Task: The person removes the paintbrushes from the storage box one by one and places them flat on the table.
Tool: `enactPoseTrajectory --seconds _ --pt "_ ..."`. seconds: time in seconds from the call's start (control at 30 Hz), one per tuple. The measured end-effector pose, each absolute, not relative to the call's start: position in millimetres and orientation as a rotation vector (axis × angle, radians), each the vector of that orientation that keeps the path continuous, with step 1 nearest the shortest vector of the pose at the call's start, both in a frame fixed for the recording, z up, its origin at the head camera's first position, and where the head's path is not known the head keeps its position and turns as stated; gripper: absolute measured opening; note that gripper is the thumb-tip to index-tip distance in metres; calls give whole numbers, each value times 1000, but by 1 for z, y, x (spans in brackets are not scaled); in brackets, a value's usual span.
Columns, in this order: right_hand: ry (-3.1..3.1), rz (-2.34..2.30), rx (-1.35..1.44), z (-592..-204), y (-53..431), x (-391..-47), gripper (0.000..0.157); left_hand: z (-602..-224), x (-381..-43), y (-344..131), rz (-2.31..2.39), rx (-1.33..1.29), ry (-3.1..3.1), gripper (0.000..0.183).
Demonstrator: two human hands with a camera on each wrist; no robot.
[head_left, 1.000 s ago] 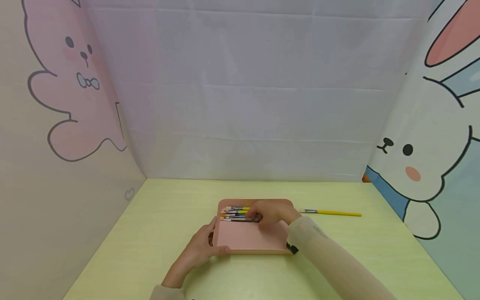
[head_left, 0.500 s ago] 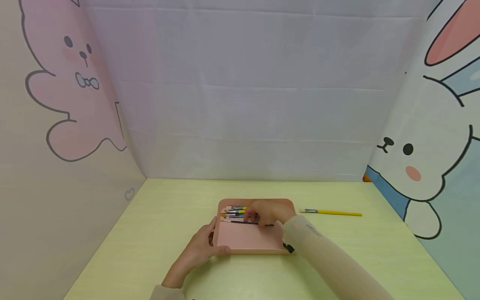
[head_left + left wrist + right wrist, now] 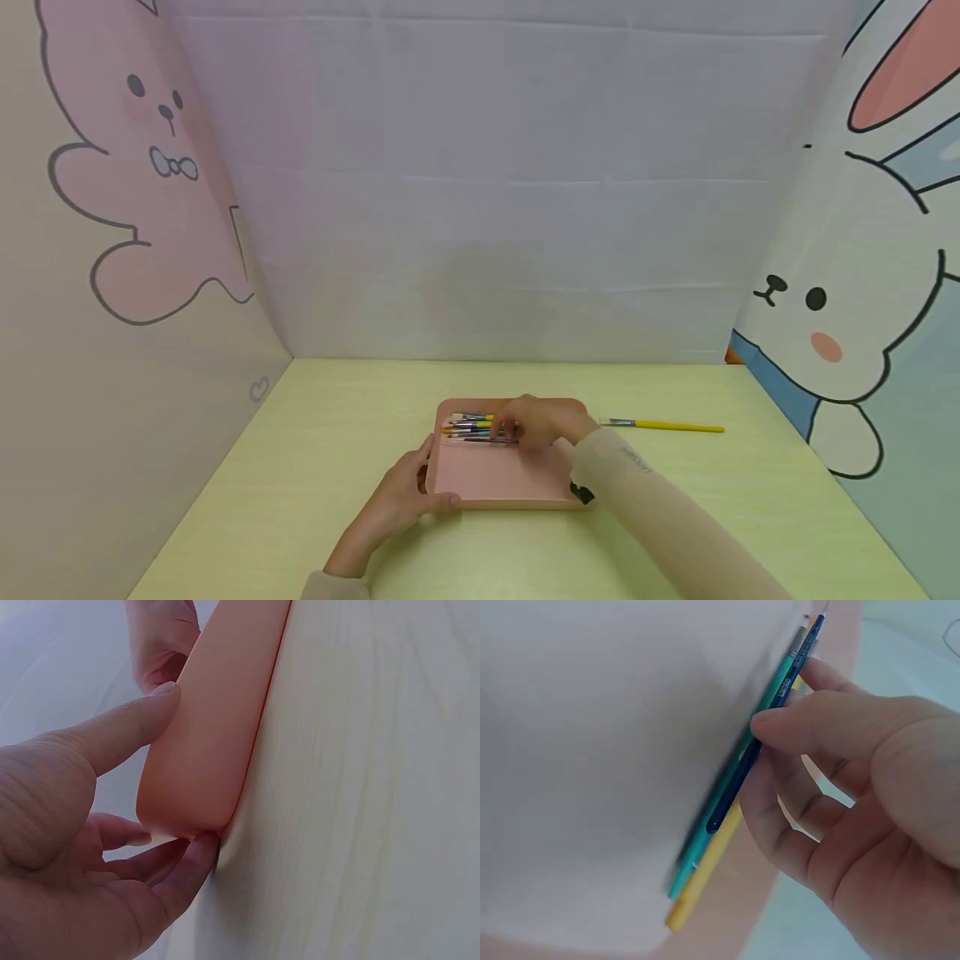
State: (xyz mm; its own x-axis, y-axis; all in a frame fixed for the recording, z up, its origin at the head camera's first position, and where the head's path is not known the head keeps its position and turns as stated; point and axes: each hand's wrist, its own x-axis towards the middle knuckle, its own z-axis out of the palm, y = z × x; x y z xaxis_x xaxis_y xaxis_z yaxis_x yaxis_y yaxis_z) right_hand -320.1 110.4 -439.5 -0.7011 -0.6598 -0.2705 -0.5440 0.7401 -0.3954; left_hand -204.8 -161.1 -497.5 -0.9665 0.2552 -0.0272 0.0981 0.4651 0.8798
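Observation:
A pink tray [image 3: 510,475] lies on the table. My left hand [image 3: 403,492] grips its near left corner, thumb on the front wall and fingers round the side, as the left wrist view shows. Over the tray's upper part, my right hand [image 3: 536,422] pinches a thin dark blue paintbrush [image 3: 739,784] between thumb and fingers. Against that brush lie a green-handled paintbrush [image 3: 694,859] and a yellow-handled paintbrush [image 3: 697,889]. In the head view, the bristle ends of several paintbrushes [image 3: 467,427] point left; my right hand hides parts of their handles.
A yellow paintbrush [image 3: 663,425] lies on the pale table [image 3: 360,417], just right of the tray. A white sheet [image 3: 510,208] stands behind the table, with cartoon-printed panels at both sides.
The dark brush tilted away from the others half a second ago; now it lies straighter and closer beside them. My right hand has shifted slightly. The left hand stays put.

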Motion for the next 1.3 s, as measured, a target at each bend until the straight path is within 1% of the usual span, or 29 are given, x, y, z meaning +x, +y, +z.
enactPoseTrajectory --seconds 0.2,0.27,0.43,0.73,1.0,1.3 --pt "2545 -472 -1056 -419 126 -320 52 -497 -205 -162 1506 302 2565 115" --pt "2550 -485 -1082 -413 135 -320 54 -497 -205 -162 1508 309 2569 115" --pt "2537 -551 -1106 -401 165 -320 56 -497 -204 -159 1515 316 2571 115" --pt "2574 -576 -1200 -389 222 -320 49 -501 -205 -161 1512 306 2574 116" --pt "2627 -584 -1078 -385 264 -314 45 -505 -204 -161 1526 289 2566 115" --pt "2669 -549 -998 -392 308 -305 44 -509 -205 -160 1537 318 2553 115"
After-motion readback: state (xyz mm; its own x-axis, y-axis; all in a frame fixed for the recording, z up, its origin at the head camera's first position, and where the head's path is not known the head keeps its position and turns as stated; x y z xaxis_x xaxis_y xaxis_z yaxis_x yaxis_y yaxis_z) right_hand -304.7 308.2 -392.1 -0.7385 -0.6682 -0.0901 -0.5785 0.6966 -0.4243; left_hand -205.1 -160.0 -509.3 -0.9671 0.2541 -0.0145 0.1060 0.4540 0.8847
